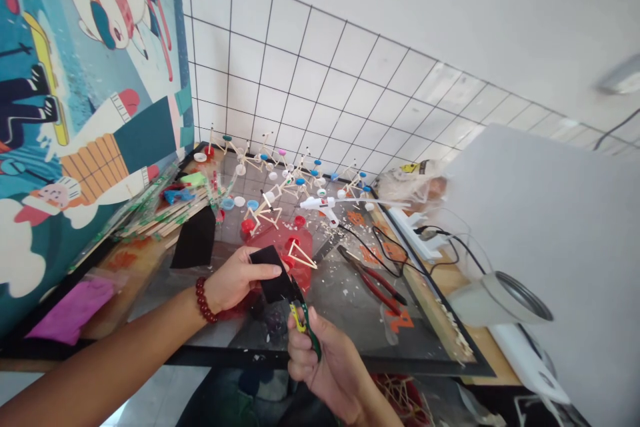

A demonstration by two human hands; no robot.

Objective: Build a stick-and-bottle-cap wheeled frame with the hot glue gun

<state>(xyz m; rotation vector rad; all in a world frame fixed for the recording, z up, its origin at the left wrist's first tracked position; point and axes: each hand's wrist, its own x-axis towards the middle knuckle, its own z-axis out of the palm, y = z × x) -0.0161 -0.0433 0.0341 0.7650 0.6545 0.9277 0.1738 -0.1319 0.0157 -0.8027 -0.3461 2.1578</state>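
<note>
My left hand [239,280], with a red bead bracelet at its wrist, pinches a small black sheet [269,272] between thumb and fingers. My right hand [320,353] is wrapped round green and yellow scissors [303,321], whose blades are at the sheet's lower right edge. Just beyond the hands, a triangle of wooden sticks [301,255] stands by red caps on a red patch. A larger black sheet [195,239] lies to the left.
Several stick models with coloured caps [265,212] stand at the back. A white glue gun [323,207], red-handled pliers [375,281] and cables lie to the right, near a round container [500,300]. A pink packet [75,310] lies at left.
</note>
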